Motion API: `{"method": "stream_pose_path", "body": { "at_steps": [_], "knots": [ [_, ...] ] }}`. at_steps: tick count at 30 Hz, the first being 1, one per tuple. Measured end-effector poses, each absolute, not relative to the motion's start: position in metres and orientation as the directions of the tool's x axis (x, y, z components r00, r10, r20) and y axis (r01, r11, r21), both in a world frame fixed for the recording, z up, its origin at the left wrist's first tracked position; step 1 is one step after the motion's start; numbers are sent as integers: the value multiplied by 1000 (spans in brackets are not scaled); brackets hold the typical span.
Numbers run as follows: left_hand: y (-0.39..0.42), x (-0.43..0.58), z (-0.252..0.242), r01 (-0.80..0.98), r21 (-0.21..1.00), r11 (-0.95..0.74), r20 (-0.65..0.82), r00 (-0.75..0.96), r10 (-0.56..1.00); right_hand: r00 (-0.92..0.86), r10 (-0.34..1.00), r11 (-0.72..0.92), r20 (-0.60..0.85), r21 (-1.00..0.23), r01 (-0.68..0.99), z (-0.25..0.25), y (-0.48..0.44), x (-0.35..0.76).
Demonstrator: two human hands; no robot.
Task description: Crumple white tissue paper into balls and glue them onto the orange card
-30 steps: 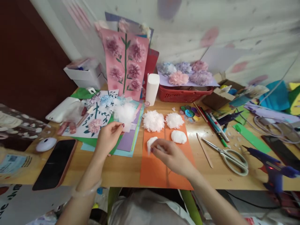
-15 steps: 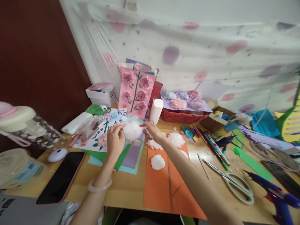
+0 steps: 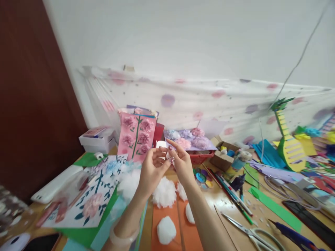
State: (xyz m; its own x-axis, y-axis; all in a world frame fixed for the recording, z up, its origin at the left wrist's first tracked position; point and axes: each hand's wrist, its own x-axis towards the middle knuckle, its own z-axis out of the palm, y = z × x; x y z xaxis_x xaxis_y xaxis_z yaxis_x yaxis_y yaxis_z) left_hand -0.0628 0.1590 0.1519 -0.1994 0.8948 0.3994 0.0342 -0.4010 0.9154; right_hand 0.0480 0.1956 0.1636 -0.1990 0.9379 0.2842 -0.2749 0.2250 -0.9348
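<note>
My left hand (image 3: 151, 169) and my right hand (image 3: 181, 162) meet above the table, fingertips pinched together. Whatever lies between them is too small and hidden to make out; a pale scrap may show there. Below them is an orange sheet (image 3: 167, 216) with a dark stem line, bearing a fluffy white flower (image 3: 164, 191) and a flat white disc (image 3: 166, 230). Other white pieces on it are partly covered by my right arm. Left of my left wrist rests a loose heap of white fluff (image 3: 129, 184), on coloured sheets.
Behind the hands stand a pink flower card (image 3: 137, 136) and a red basket (image 3: 200, 157) topped with paper flowers. Scissors (image 3: 248, 228), pens (image 3: 232, 195) and a blue glue gun (image 3: 290, 235) lie to the right. A phone (image 3: 42, 242) is at the lower left.
Both hands have left the white fluff, risen and come together at the fingertips. The view has tilted upward, showing more wall and a yellow paper instrument at the right.
</note>
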Motion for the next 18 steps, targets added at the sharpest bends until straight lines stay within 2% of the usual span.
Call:
{"method": "stream_pose_path", "body": {
  "at_steps": [5,9,12,15,18],
  "knots": [
    [161,-61,165,-23,924,-382,376,-137,917,-148,944,251,296,-931,-264,169,199,53],
    [163,-66,169,-185,942,-281,259,-134,957,-196,953,180,231,-952,-249,173,199,61],
    [164,-71,170,-281,941,-190,178,-67,982,-287,938,130,195,-964,-230,179,196,69],
    [163,-76,171,-266,952,-151,153,-13,988,-378,906,119,191,-972,-204,184,192,75],
    [162,-78,171,-261,954,-149,160,23,987,-347,915,116,204,-959,-259,186,191,76]
  ]
}}
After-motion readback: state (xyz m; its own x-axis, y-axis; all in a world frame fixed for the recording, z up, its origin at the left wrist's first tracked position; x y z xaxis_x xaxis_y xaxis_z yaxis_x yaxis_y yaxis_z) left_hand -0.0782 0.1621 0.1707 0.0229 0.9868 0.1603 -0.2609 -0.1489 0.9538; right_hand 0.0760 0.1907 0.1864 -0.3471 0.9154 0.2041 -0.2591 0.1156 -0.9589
